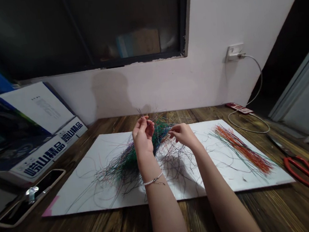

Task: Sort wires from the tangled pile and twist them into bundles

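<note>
thin coloured strands (126, 164) heaped mid white sheet (76, 188), long axis running lower-left to upper-right | left hand (142, 134) above heap's far end, fingers pinched together on strands | right hand (183, 133) just right, fingertips closed on strands | sorted orange bundle (244, 148) well apart, nearer right hand

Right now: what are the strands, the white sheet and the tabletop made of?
Strands: thin, flexible, coloured filaments, probably plastic-coated wire or thread; too fine to tell. White sheet: matte paper or card, flat with a crisp edge. Tabletop: dark wood or wood-look laminate, with visible grain and a slight sheen.
</note>
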`<state>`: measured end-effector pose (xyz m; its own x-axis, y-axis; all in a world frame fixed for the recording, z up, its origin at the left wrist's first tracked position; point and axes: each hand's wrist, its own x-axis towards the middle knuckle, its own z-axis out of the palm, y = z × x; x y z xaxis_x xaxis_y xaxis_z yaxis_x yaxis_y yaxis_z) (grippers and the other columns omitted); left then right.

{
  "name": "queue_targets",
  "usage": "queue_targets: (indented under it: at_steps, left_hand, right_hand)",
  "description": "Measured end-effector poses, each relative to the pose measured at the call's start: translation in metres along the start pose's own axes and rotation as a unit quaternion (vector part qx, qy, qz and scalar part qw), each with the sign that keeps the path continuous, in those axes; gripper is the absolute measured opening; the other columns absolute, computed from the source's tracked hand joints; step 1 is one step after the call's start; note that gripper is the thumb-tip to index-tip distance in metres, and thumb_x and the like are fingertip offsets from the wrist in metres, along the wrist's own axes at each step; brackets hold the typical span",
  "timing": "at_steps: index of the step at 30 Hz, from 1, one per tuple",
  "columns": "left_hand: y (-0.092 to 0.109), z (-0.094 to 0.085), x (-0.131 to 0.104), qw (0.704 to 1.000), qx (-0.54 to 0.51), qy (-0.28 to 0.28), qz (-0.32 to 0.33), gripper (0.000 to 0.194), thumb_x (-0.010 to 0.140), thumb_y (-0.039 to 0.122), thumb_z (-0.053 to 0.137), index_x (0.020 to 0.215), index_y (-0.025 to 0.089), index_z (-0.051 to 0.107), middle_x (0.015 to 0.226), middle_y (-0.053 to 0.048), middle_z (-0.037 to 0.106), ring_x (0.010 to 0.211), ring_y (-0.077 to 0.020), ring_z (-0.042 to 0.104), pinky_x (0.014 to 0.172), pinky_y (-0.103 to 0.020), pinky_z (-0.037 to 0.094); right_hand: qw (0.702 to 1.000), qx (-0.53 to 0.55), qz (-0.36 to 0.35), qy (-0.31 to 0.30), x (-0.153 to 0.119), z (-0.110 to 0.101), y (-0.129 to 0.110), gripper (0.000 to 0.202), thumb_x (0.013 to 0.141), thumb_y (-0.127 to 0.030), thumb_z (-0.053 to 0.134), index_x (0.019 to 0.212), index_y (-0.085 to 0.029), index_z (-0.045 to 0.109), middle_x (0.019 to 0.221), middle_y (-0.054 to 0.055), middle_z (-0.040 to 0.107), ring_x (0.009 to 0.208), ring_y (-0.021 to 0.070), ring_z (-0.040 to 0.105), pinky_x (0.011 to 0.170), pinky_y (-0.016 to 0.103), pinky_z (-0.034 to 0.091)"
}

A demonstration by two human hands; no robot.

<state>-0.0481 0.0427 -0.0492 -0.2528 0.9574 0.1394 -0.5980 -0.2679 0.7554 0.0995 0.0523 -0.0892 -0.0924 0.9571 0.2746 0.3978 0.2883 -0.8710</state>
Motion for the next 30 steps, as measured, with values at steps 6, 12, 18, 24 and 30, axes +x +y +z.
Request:
queue_targets:
  at_steps: [6,12,18,24,30]
  left_hand:
    - [-0.001,0.004,-0.001,0.999,-0.047,0.005,0.020,0.011,0.073,0.023,0.070,0.076,0.016,0.062,0.064,0.003,0.061,0.056,-0.0039,0.058,0.054,-0.013,0.044]
    - [-0.003,0.011,-0.002,0.999,-0.013,0.005,0.038,0.020,0.069,0.030,0.075,0.077,0.016,0.062,0.064,0.004,0.060,0.056,-0.0035,0.058,0.053,-0.013,0.044]
    - [-0.007,0.015,-0.004,0.997,0.072,-0.025,0.033,0.024,0.069,0.033,0.074,0.078,0.013,0.064,0.065,0.000,0.064,0.057,-0.0057,0.060,0.056,-0.015,0.047]
    - [-0.012,0.023,-0.005,0.993,0.107,-0.021,-0.037,0.015,0.077,0.024,0.067,0.080,0.010,0.061,0.076,-0.009,0.071,0.064,-0.0133,0.068,0.059,-0.020,0.050]
    - [-0.013,0.020,-0.002,0.998,0.058,0.005,-0.015,0.009,0.084,0.020,0.059,0.082,0.011,0.058,0.087,-0.010,0.072,0.078,-0.0142,0.069,0.073,-0.024,0.052]
  right_hand:
    - [0.997,0.058,-0.024,0.044,-0.003,-0.023,-0.003,0.018,0.076,-0.026,0.058,0.073,-0.013,0.070,0.068,0.007,0.072,0.042,0.0098,0.055,0.047,0.023,0.044]
    - [0.984,0.131,-0.051,0.110,-0.004,-0.039,-0.005,0.025,0.077,-0.033,0.057,0.081,-0.012,0.069,0.071,0.008,0.072,0.046,0.0099,0.055,0.045,0.023,0.042]
    - [0.964,0.180,-0.088,0.172,-0.008,-0.045,-0.018,0.021,0.076,-0.032,0.059,0.077,-0.013,0.068,0.067,0.006,0.070,0.047,0.0095,0.053,0.043,0.022,0.041]
    - [0.964,0.200,-0.095,0.144,-0.016,-0.048,-0.029,0.019,0.075,-0.031,0.061,0.074,-0.014,0.068,0.062,0.005,0.068,0.046,0.0089,0.049,0.042,0.022,0.038]
    - [0.985,0.155,-0.071,0.024,-0.026,-0.059,-0.033,0.016,0.075,-0.029,0.061,0.074,-0.015,0.069,0.063,0.004,0.067,0.048,0.0097,0.050,0.045,0.023,0.039]
